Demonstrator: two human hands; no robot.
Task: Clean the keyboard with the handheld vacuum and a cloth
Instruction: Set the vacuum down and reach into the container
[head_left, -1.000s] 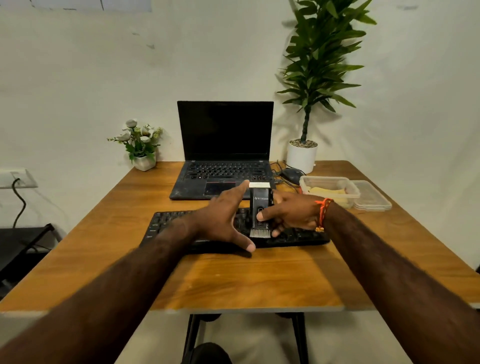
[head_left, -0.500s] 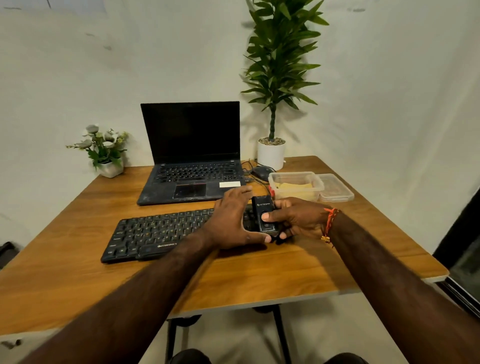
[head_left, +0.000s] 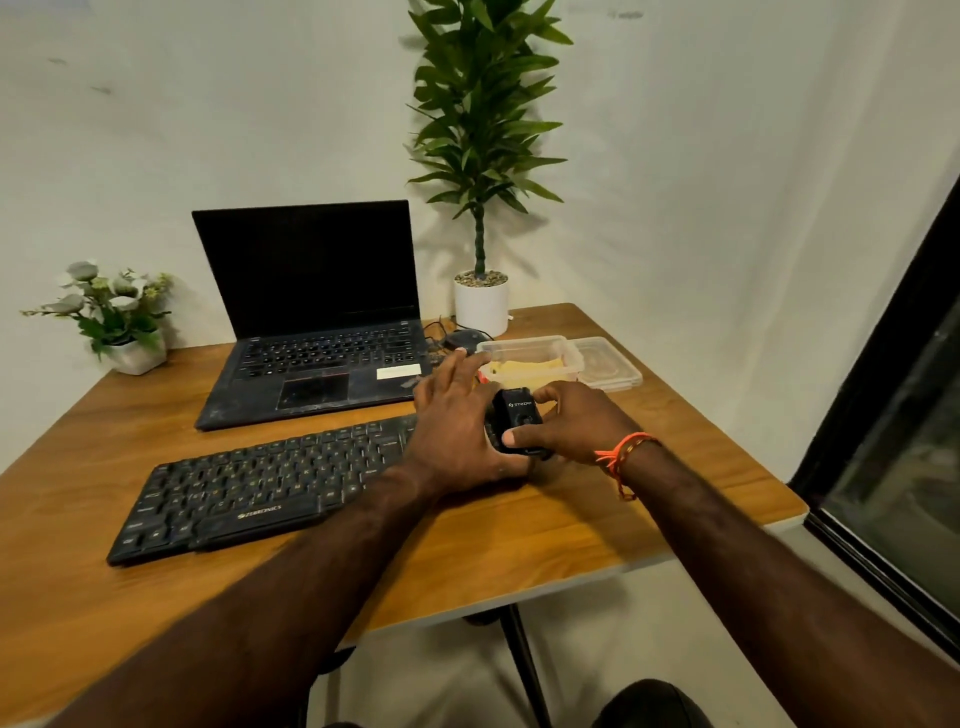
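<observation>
A black keyboard (head_left: 249, 483) lies across the wooden table (head_left: 519, 545). My right hand (head_left: 566, 426) grips a small black handheld vacuum (head_left: 517, 418) and holds it down on the keyboard's right end. My left hand (head_left: 457, 431) rests flat on the keys just left of the vacuum, fingers spread, and hides that part of the keyboard. A yellow cloth (head_left: 524, 368) lies folded inside a clear plastic box (head_left: 566, 349) behind my hands.
An open black laptop (head_left: 311, 332) stands behind the keyboard. A mouse (head_left: 460, 339) and cables lie beside it. A tall plant in a white pot (head_left: 480, 306) stands at the back, a small flower pot (head_left: 135, 353) far left. A clear lid (head_left: 610, 366) lies right of the box. A dark window frame (head_left: 883, 395) is right.
The vacuum has tipped from upright on its brush to lying lower over the keyboard's right end. My view has swung right, so everything sits further left.
</observation>
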